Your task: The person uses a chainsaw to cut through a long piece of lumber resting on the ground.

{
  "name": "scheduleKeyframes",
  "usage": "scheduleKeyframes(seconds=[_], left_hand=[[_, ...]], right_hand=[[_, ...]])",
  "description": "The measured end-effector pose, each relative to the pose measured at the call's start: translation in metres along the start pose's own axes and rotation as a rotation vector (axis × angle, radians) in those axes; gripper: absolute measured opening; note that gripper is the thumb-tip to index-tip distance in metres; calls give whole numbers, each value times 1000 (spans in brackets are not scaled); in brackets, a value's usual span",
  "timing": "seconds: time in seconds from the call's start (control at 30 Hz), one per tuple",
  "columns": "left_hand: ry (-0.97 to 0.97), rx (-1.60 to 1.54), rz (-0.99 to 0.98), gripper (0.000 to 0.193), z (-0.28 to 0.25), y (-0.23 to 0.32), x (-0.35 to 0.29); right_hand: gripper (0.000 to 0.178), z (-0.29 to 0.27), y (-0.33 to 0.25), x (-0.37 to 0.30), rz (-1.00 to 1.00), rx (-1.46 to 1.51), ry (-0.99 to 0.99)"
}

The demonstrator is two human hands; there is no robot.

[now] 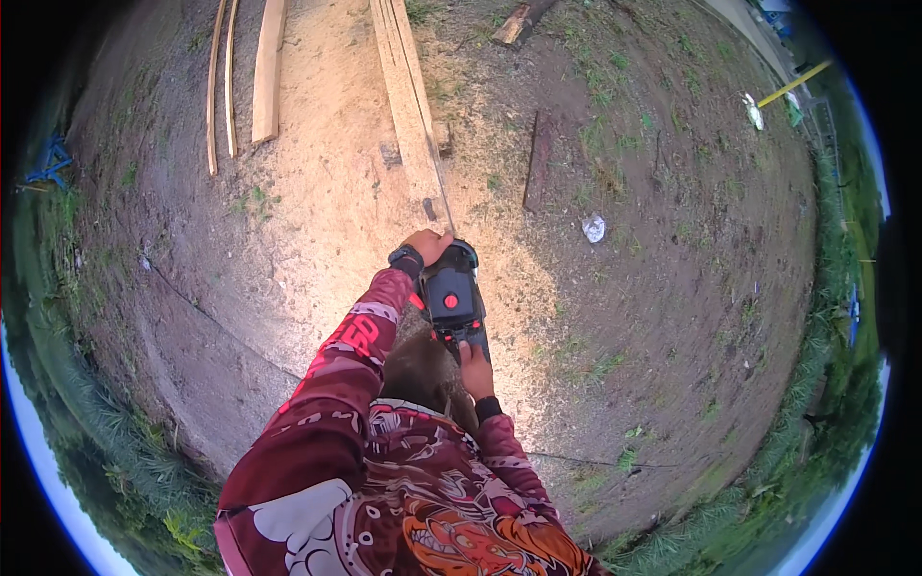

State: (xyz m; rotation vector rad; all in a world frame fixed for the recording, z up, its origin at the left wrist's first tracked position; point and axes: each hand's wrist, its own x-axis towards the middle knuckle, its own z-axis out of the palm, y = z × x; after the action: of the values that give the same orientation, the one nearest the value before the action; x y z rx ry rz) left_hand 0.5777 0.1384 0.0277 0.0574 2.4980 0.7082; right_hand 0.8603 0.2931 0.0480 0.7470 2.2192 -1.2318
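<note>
A black chainsaw (459, 284) with a red knob on top is held in both my hands. My left hand (429, 246), with a dark watch at the wrist, is closed round its front handle. Lower down, my right hand (474, 370) grips the rear handle, its fingers partly hidden. The narrow guide bar (445, 197) points away from me and lies along the right edge of a long sawn timber (402, 91). Whether the chain is in the wood I cannot tell. The timber's near end lies just beyond my left hand.
Sawdust (327, 206) covers the ground around the timber. A wide board (269, 82) and two thin strips (230, 86) lie at the far left. To the right are a dark wood piece (536, 158), a crumpled pale object (594, 228) and a log (520, 24). A dark line (216, 322) crosses the ground at left.
</note>
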Motion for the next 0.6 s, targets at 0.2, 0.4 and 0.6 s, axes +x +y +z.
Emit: scheduleKeyframes(seconds=[0.2, 0.4, 0.6], left_hand=[[-42, 5, 23, 75, 4, -8, 7], [-19, 64, 46, 73, -32, -15, 62], [22, 113, 97, 74, -59, -20, 135]], right_hand=[[61, -2, -2, 0, 58, 10, -6], [61, 1, -40, 46, 17, 52, -13], [60, 0, -79, 100, 0, 36, -22]])
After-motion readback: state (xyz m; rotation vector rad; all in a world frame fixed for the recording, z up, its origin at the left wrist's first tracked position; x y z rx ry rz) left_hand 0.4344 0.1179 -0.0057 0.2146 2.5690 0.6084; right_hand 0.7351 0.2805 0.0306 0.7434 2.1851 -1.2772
